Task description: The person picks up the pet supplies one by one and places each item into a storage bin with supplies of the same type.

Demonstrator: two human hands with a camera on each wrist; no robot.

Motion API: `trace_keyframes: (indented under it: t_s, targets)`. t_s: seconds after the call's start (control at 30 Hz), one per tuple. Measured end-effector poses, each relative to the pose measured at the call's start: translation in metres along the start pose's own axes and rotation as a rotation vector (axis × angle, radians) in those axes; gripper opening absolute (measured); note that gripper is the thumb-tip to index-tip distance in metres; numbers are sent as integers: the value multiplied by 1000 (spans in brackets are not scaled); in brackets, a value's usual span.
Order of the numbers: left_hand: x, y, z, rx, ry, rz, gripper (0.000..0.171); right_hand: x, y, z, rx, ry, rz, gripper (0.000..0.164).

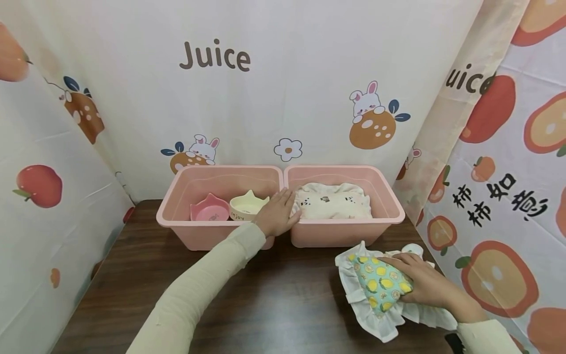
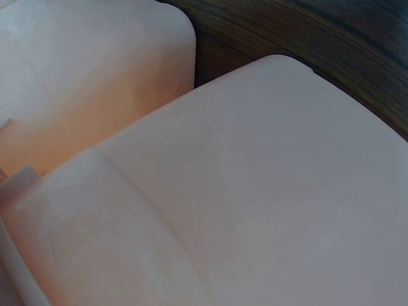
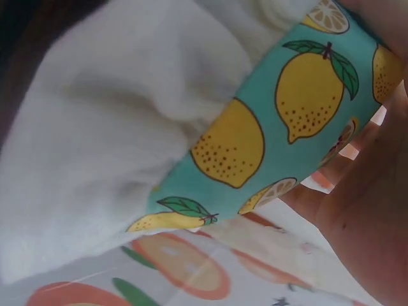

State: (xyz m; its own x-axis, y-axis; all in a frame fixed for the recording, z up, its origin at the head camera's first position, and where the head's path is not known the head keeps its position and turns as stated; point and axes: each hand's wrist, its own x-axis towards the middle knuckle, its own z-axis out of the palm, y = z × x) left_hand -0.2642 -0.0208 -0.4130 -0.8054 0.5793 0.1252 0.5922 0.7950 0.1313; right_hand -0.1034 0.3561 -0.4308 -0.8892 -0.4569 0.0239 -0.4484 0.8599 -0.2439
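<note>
My left hand (image 1: 277, 212) rests across the neighbouring rims of two pink plastic bins, its fingers fairly straight. The left bin (image 1: 221, 230) holds a pink cat-eared bowl (image 1: 210, 208) and a cream cat-eared bowl (image 1: 246, 206). In the right bin (image 1: 336, 236) lies a cream cloth piece with a frilled edge (image 1: 336, 202). On the right, my right hand (image 1: 426, 282) grips a lemon-print cloth piece with white ruffles (image 1: 379, 283), thumb and fingers curled round it. The right wrist view shows the lemon fabric (image 3: 306, 95) against the palm; some fingertips are hidden.
A dark wooden table (image 1: 283, 305) lies under the bins. Behind them and at both sides hang printed curtains (image 1: 300, 88). A small white object (image 1: 413, 249), partly covered, sits just beyond the right hand.
</note>
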Motion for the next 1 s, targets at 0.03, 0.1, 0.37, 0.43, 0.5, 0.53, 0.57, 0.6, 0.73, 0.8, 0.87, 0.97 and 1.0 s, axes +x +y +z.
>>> trace_keyframes:
  t_s: [0.03,0.1,0.37,0.43,0.5,0.53,0.57,0.6,0.73,0.8,0.87,0.97,1.0]
  targets:
    - [0,0,0,0,-2,-1,67,1,-3,-2,2,4,-9,95]
    - [1,0,1,-2,1,1,67,2,-10,-7,0,10,-26,95]
    - [0,-1,2,10,-6,8,68,10,-30,-30,-74,59,-92,99]
    - [-1,-1,1,5,0,10,67,12,-34,-37,-81,72,-108,99]
    - [-2,-1,1,-3,7,11,67,15,-37,-44,-89,92,-125,101]
    - [-2,-1,1,-11,11,11,67,16,-39,-47,-96,102,-133,101]
    - [-2,-1,0,-12,7,9,67,17,-40,-51,-104,112,-141,102]
    - [-2,-1,1,-11,4,6,67,19,-42,-55,-109,121,-150,102]
    - [-1,-1,1,1,-6,-2,67,27,-47,-72,-117,137,-156,103]
    - [0,-2,1,11,-4,-4,68,33,-49,-80,-110,137,-145,102]
    - [0,-2,2,6,-2,-4,67,40,-50,-89,-111,140,-132,102]
    - [0,-1,3,-6,-5,-7,67,53,-50,-102,-99,144,-127,100]
    - [0,-1,3,-8,-11,-9,67,57,-49,-106,-96,144,-127,100]
